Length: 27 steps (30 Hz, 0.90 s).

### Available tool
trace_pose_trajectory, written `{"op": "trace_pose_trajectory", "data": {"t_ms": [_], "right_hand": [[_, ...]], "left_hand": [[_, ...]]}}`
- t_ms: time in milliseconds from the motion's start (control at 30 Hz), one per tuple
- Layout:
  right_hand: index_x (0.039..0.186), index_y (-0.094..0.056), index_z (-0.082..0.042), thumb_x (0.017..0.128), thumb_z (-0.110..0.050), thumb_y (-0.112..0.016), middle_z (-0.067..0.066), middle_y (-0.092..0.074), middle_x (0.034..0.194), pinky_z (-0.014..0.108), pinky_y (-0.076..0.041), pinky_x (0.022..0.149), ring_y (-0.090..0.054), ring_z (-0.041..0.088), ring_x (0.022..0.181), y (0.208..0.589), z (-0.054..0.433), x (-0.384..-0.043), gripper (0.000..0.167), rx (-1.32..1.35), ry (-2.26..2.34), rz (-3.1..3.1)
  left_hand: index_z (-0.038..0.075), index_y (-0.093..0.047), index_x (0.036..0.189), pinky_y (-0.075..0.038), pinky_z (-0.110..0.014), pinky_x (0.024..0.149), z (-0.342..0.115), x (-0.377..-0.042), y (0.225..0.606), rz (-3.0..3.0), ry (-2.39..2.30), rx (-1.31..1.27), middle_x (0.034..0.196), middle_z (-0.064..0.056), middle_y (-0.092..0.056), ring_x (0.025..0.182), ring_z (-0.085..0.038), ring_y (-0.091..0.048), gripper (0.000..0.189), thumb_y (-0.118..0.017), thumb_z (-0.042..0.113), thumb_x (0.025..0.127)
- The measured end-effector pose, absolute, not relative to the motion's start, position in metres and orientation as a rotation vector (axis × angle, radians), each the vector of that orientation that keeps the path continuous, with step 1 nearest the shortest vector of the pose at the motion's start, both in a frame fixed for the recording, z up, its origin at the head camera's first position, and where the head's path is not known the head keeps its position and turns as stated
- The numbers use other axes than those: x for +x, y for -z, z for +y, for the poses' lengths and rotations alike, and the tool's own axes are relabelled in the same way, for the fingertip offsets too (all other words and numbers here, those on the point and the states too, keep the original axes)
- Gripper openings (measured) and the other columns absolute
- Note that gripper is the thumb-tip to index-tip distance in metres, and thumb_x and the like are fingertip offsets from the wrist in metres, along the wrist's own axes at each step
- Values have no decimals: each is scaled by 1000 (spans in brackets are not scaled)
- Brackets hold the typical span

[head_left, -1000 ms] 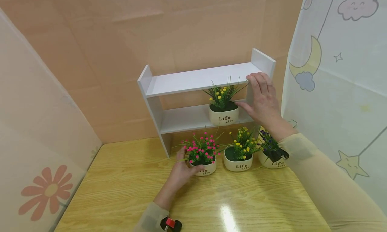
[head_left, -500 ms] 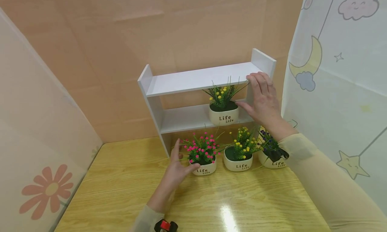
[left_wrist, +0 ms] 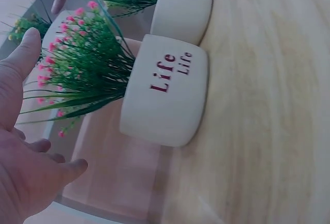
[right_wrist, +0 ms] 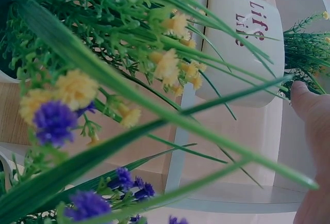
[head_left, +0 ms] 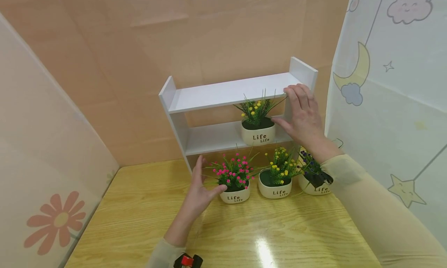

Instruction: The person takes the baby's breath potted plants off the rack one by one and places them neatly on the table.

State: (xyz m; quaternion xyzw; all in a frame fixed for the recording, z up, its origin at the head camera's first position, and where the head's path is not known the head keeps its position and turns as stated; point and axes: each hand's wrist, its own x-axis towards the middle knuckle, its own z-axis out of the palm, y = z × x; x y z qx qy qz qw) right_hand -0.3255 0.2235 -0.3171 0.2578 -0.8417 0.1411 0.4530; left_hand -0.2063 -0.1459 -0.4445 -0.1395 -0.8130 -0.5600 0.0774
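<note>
My left hand [head_left: 198,196] stands with spread fingers just left of a cream pot of pink artificial flowers [head_left: 234,197] on the table. In the left wrist view, a gap shows between that hand [left_wrist: 36,175] and the pot [left_wrist: 165,92]. My right hand [head_left: 304,116] rests its fingertips on the front edge of the white two-tier shelf [head_left: 227,92], near its right end. Its thumb reaches the right rim of a potted plant with yellow flowers [head_left: 258,136] on the shelf's lower board. Leaves cover part of the right wrist view.
Right of the pink-flowered pot stand another yellow-flowered pot [head_left: 274,192] and a purple-flowered pot [head_left: 319,190], partly behind the right wrist. The wooden table [head_left: 139,217] extends in front. Fabric with printed drawings [head_left: 387,124] hangs at the right side.
My left hand has let go of the pink-flowered pot and drawn back to the left, its fingers spreading. The right hand and the pots have stayed in place.
</note>
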Motion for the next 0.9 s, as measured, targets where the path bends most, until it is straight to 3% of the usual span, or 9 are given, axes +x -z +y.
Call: {"op": "trace_pose_trajectory", "data": {"t_ms": [300,433,667,900], "right_hand": [[160,-36,-2,85,-27,-99,20,-37,160,53,-22,132,-27,42,156,317,222,-325,102,639,-352,-2078],[160,-36,-2,85,-27,-99,20,-37,160,54,-23,132,-27,42,156,317,222,-324,101,637,-350,-2078],[160,-35,-2,86,-28,-98,21,-36,161,54,-22,132,-26,44,155,317,222,-322,101,631,-343,-2092],[161,-35,-2,86,-29,-98,21,-36,161,57,-25,130,-26,44,156,317,222,-322,101,624,-343,-2098]], "left_hand": [[23,-8,179,-27,-73,125,-148,-205,424,-2481,1537,-396,182,-13,-14,164,-46,-21,126,-95,36,89],[20,-11,179,-26,-71,127,-147,-208,413,-2484,1474,-434,182,-11,-14,165,-42,-20,121,-94,36,91],[33,-12,178,-29,-74,125,-139,-212,392,-2491,1447,-417,183,-7,-13,165,-41,-22,121,-95,36,90],[34,-11,178,-33,-71,124,-128,-218,373,-2507,1395,-454,182,-6,-15,165,-37,-23,120,-93,41,92]]}}
